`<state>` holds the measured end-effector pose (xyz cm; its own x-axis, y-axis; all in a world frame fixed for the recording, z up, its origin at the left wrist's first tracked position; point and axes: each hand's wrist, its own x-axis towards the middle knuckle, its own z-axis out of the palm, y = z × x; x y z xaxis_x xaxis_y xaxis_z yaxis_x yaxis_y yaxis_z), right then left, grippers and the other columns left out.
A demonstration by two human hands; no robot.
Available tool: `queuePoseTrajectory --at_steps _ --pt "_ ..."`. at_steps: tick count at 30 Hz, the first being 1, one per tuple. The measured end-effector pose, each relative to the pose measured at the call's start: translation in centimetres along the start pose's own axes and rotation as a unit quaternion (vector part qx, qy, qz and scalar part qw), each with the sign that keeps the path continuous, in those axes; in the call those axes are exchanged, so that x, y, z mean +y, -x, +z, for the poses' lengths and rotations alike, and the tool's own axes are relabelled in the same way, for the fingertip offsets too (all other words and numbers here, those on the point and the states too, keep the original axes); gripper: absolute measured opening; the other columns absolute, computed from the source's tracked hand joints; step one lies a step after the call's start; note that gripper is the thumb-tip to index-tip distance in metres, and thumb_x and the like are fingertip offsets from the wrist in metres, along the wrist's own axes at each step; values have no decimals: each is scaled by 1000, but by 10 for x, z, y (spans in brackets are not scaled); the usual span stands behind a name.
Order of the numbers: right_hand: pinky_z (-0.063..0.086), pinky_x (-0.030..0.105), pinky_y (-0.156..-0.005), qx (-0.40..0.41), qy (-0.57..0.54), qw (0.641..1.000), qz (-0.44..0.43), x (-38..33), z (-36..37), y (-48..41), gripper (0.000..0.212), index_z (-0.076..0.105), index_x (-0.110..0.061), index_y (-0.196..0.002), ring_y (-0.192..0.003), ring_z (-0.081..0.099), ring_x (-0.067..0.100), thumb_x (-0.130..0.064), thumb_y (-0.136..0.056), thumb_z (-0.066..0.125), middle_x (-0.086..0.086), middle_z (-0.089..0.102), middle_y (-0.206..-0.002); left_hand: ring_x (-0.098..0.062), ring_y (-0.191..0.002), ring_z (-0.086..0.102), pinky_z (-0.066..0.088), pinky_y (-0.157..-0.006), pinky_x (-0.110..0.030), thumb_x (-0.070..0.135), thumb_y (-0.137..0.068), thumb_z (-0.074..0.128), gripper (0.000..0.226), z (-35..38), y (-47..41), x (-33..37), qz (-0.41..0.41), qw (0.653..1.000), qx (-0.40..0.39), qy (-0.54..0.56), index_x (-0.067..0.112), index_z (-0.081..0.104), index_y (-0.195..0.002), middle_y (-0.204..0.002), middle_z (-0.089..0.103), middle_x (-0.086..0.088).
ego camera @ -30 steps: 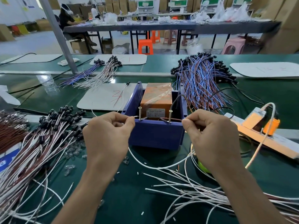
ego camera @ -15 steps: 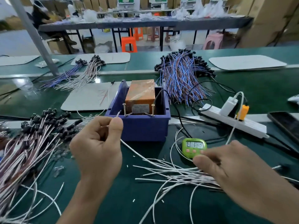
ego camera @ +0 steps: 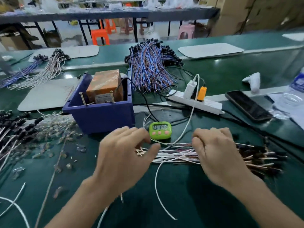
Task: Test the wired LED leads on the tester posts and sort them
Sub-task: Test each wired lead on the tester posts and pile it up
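Note:
The tester is a blue box (ego camera: 102,117) with an orange transformer (ego camera: 105,85) inside and two upright metal posts (ego camera: 81,98) (ego camera: 112,95) at its front rim; nothing touches the posts. In front of it a bundle of white and brown wired LED leads (ego camera: 176,154) lies on the green mat, its black LED ends (ego camera: 259,156) pointing right. My left hand (ego camera: 125,155) hovers over the bundle's bare ends, fingers and thumb spread. My right hand (ego camera: 217,150) sits on the middle of the bundle, its fingers curled down round the leads.
A green timer (ego camera: 160,130) stands between the hands and the box. A power strip (ego camera: 195,102), a phone (ego camera: 248,105) and a water bottle (ego camera: 294,96) lie to the right. A blue-brown lead pile (ego camera: 151,69) is behind; a black-tipped lead pile (ego camera: 14,129) and loose clear caps (ego camera: 57,129) lie left.
Both hands have left the tester posts and dropped to the lead bundle on the mat. The left hand no longer pinches a lead. The view has swung right.

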<state>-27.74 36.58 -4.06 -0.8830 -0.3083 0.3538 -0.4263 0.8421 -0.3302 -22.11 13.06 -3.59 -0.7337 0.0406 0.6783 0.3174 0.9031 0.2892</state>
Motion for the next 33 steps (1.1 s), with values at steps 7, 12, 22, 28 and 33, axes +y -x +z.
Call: queuePoseTrajectory --at_steps 7,12,22,28,33 --pt "37 29 -79 -12 -117 993 10 -1 18 11 19 52 -37 -115 -85 40 6 -23 -101 49 -16 55 -73 -4 -104 62 47 -93 -25 34 -84 74 58 54 -15 52 -125 939 -277 162 51 38 -126 -110 71 19" --pt "32 5 -79 -17 -198 980 20 7 5 16 19 41 -54 -111 -99 44 -5 -49 -95 48 -21 62 -83 3 -81 66 50 -73 -18 26 -90 72 40 60 -25 49 -175 901 -314 242 49 50 -115 -86 75 18" --pt "26 25 -92 36 -9 999 -32 67 -13 20 11 74 -25 -91 -70 55 15 -16 -96 70 -13 64 -69 -9 -83 52 33 -75 -18 18 -85 80 8 60 -21 17 12 982 -177 69 26 80 -86 -79 73 13" --pt "26 29 -89 48 40 997 -37 86 -3 32 18 81 -28 -92 -77 57 20 -22 -87 65 -17 68 -83 -4 -101 61 44 -94 -21 22 -82 86 9 66 -6 13 -21 977 -180 112 28 84 -88 -84 77 15" --pt "29 31 -98 43 28 998 32 87 0 33 31 83 -23 -100 -102 58 25 4 -86 74 -5 74 -111 -6 -86 66 51 -85 -28 24 -83 84 8 62 -6 11 -35 976 -190 102 29 84 -89 -86 77 17"
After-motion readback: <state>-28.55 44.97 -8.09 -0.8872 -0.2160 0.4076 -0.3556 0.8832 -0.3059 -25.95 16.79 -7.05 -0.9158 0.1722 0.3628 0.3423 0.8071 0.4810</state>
